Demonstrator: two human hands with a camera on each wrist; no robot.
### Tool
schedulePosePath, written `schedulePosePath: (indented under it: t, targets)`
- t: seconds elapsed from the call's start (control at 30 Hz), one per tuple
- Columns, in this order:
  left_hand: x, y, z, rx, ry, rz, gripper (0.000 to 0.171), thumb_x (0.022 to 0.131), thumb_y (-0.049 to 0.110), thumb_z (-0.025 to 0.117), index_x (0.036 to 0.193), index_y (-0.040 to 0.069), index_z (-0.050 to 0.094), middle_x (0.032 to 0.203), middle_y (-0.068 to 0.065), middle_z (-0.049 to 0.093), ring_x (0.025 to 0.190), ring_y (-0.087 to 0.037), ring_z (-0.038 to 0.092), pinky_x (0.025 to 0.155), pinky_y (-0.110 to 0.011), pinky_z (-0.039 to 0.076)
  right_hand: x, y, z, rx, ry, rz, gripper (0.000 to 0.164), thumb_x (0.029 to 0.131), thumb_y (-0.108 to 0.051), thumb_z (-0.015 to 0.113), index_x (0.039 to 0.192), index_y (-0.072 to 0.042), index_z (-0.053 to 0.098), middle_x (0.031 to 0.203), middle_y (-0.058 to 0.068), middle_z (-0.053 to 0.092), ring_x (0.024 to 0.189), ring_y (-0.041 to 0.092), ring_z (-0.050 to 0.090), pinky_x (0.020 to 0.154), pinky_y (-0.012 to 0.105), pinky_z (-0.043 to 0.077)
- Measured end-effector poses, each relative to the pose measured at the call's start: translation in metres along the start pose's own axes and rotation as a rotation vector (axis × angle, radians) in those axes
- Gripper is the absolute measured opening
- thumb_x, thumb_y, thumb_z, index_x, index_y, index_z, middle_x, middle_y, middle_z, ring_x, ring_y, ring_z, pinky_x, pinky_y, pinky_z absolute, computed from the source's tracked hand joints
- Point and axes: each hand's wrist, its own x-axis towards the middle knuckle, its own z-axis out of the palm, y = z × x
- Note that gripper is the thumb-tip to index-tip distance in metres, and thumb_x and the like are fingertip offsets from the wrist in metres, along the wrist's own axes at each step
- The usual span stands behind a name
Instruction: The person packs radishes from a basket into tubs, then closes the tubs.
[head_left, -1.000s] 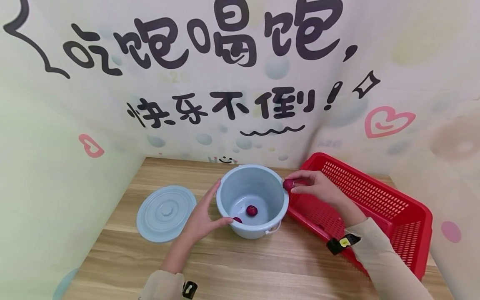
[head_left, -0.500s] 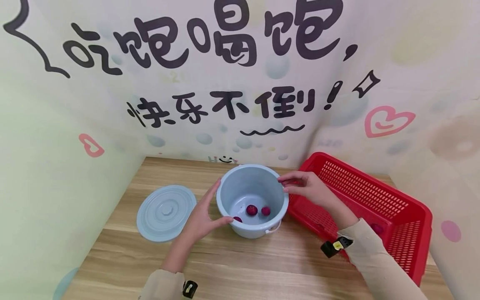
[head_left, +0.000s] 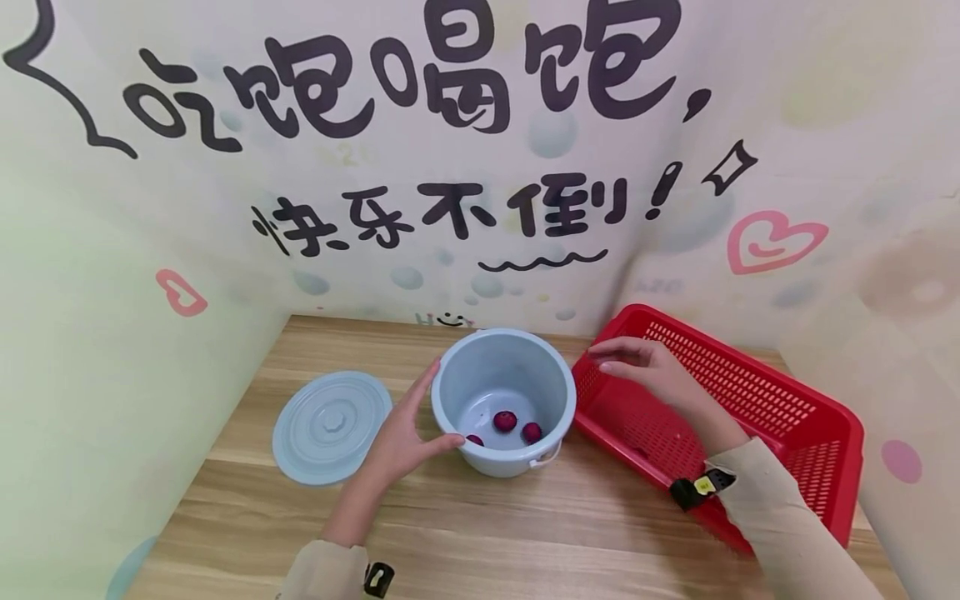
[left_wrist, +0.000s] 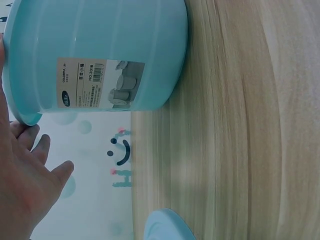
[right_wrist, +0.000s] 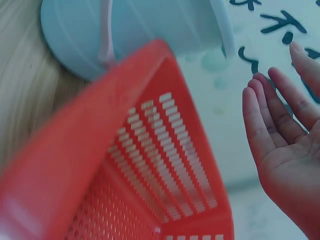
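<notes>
A light blue bucket [head_left: 457, 400] stands upright on the table, with several small dark-red round fruits, such as this one [head_left: 505, 422], on its bottom. My left hand [head_left: 401, 437] spreads around its left side, thumb and fingers touching the rim. The left wrist view shows fingertips at the rim and the labelled side of the bucket [left_wrist: 35, 55]. My right hand [head_left: 648, 367] hovers above the left end of a red perforated basket [head_left: 787, 392]. Nothing is between its loosely extended fingers, as the right wrist view of the hand [right_wrist: 287, 140] confirms. My right forearm hides part of the basket's inside.
A round light blue lid [head_left: 332, 427] lies flat left of the bucket, beside my left wrist. The basket's rim [head_left: 611, 442] stands close to the bucket's right side. A printed wall [head_left: 360, 275] borders the wooden table [head_left: 480, 533] at the back.
The right hand let a dark-red fruit drop into the bucket, then withdrew right, over the basket. The fruit has shifted slightly on the bottom. The left hand has stayed at the rim.
</notes>
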Motion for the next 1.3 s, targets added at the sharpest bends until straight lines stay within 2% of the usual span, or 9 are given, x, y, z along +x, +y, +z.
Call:
schedulePosePath:
  t: [0.27,0.47,0.57,0.67,0.77,0.83,1.03,1.17,1.3]
  targets:
    - [0.001,-0.001,-0.001,0.002,0.002,-0.007,0.106,0.076,0.047,0.084,0.159,0.033,0.020,0.166,0.007,0.024,0.152,-0.031,0.027,0.114,-0.066,0.034,-0.007,0.027,-0.025,-0.048,0.019,0.031,0.043,0.094,-0.026,0.069,0.133,-0.009,0.061,0.128,0.008,0.066,0.106,0.006,0.065,0.087,0.022,0.059]
    - [0.000,-0.001,-0.002,0.002,0.005,-0.017,0.107,0.076,0.046,0.085,0.159,0.034,0.020,0.166,0.007,0.025,0.152,-0.032,0.027,0.114,-0.066,0.034,-0.009,0.052,-0.039,-0.013,-0.023,0.069,0.044,0.097,-0.024,0.065,0.135,-0.002,0.058,0.126,0.004,0.067,0.102,0.001,0.066,0.088,0.025,0.059]
    - [0.000,-0.001,-0.002,-0.001,0.006,-0.021,0.106,0.076,0.046,0.085,0.159,0.035,0.020,0.166,0.006,0.025,0.153,-0.032,0.027,0.114,-0.066,0.034,-0.009,0.067,-0.044,-0.011,-0.057,0.093,0.045,0.099,-0.024,0.063,0.136,0.001,0.057,0.121,-0.004,0.069,0.102,0.003,0.069,0.090,0.029,0.060]
    - [-0.001,0.000,-0.002,-0.007,0.005,-0.023,0.106,0.076,0.046,0.085,0.159,0.036,0.020,0.166,0.006,0.025,0.153,-0.032,0.027,0.114,-0.066,0.034,-0.011,0.083,-0.049,-0.024,-0.084,0.109,0.047,0.098,-0.023,0.063,0.136,0.003,0.055,0.123,0.002,0.070,0.105,0.012,0.070,0.091,0.031,0.060]
    - [-0.001,0.001,-0.002,-0.006,0.002,-0.025,0.106,0.075,0.046,0.085,0.159,0.036,0.020,0.166,0.006,0.026,0.153,-0.032,0.027,0.114,-0.066,0.034,-0.015,0.100,-0.052,-0.014,-0.163,0.127,0.050,0.097,-0.022,0.065,0.139,0.004,0.053,0.132,0.018,0.065,0.112,0.019,0.068,0.092,0.025,0.058]
    - [-0.001,0.001,-0.002,-0.005,0.000,-0.024,0.106,0.075,0.045,0.085,0.159,0.036,0.021,0.166,0.006,0.026,0.153,-0.032,0.027,0.114,-0.066,0.033,-0.018,0.111,-0.053,0.039,-0.270,0.149,0.051,0.097,-0.019,0.064,0.140,0.006,0.051,0.135,0.025,0.060,0.115,0.017,0.068,0.094,0.023,0.057]
    - [-0.002,0.003,-0.002,0.000,-0.001,0.000,0.107,0.075,0.044,0.086,0.159,0.033,0.021,0.166,0.002,0.027,0.152,-0.033,0.029,0.114,-0.066,0.034,-0.023,0.127,-0.050,0.291,-0.628,0.298,0.048,0.100,-0.007,0.054,0.141,0.013,0.041,0.129,0.016,0.066,0.112,0.013,0.068,0.096,0.035,0.059]
    - [-0.001,0.003,-0.003,0.010,0.001,0.013,0.107,0.075,0.045,0.086,0.159,0.033,0.021,0.166,0.002,0.028,0.151,-0.033,0.029,0.114,-0.066,0.035,-0.025,0.124,-0.048,0.333,-0.699,0.390,0.045,0.099,-0.008,0.056,0.140,0.007,0.048,0.125,0.007,0.068,0.111,0.015,0.068,0.093,0.039,0.059]
    - [-0.002,0.004,-0.003,0.012,0.000,0.027,0.108,0.074,0.044,0.086,0.160,0.028,0.022,0.165,-0.001,0.028,0.151,-0.036,0.030,0.112,-0.067,0.036,-0.025,0.120,-0.046,0.309,-0.750,0.406,0.039,0.098,-0.006,0.057,0.136,0.003,0.056,0.122,0.007,0.069,0.107,0.014,0.069,0.092,0.036,0.060]
